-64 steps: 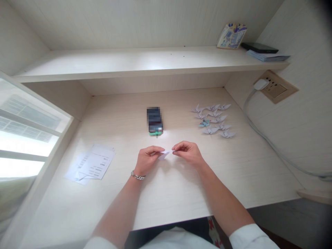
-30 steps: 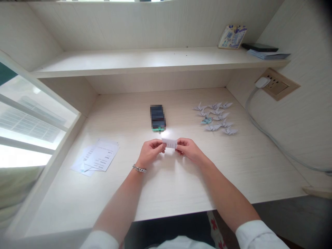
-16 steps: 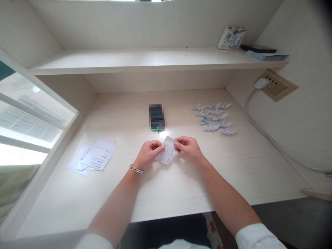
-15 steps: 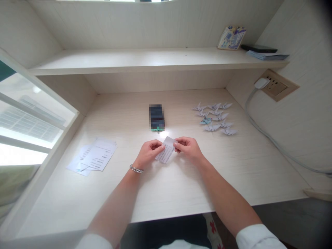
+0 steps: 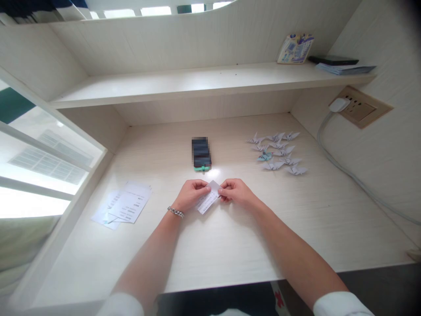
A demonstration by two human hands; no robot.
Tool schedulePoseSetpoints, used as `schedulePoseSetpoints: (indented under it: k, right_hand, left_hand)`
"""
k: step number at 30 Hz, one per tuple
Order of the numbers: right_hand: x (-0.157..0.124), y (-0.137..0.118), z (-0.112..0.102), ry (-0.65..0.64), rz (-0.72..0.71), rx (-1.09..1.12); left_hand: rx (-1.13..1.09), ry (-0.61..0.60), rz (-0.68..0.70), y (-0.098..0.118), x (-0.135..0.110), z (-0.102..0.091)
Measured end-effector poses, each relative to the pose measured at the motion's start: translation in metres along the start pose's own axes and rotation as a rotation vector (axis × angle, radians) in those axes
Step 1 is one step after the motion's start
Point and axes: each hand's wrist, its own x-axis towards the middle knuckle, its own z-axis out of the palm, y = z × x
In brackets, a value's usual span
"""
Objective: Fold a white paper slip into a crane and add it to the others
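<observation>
Between my two hands is a small slip of printed paper (image 5: 208, 202), held slanted above the desk. My left hand (image 5: 193, 193), with a chain bracelet (image 5: 176, 212) at the wrist, pinches its left edge between thumb and fingers. On the opposite edge, the thumb and fingertips of my right hand (image 5: 235, 192) grip the same slip. Just beyond my hands lies a dark phone (image 5: 201, 152) with a green lower edge. Several folded paper cranes (image 5: 278, 151) sit in a cluster to the right, mostly white, and one is a light-blue crane (image 5: 264, 156).
Loose printed paper sheets (image 5: 130, 202) overlap on the desk's left side. A white plug (image 5: 339, 104) sits in the wall socket (image 5: 365, 107), its cable (image 5: 355, 175) running along the right wall. The shelf (image 5: 184, 81) above holds a small packet (image 5: 295, 49) and a dark flat object (image 5: 333, 60) on papers.
The view has shifted slightly, so desk items appear lower. The paper slip's orientation has changed a little between my fingers, and my hands have drawn slightly closer together.
</observation>
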Motion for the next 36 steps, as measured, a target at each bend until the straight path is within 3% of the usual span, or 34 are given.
schedulePoseSetpoints:
  k: [4,9,20,26,36]
  right_hand:
    - [0.006,-0.002,-0.003,0.009,0.017,0.062]
    - [-0.001,0.002,-0.003,0.002,-0.034,0.067]
    - [-0.008,0.002,0.001,0.047,-0.094,0.044]
    - [-0.009,0.006,0.004,0.149,-0.094,0.09]
    - [-0.012,0.006,0.008,0.164,-0.055,0.111]
  left_hand:
    - [0.035,-0.055,-0.035,0.004,0.015,-0.009]
    - [-0.063,-0.1,-0.029,0.0,0.009,-0.012]
    - [-0.058,-0.037,0.068,-0.007,-0.001,-0.005]
    - [-0.065,-0.036,0.062,-0.007,-0.002,-0.002]
    - [-0.09,-0.022,0.032,-0.005,-0.008,0.002]
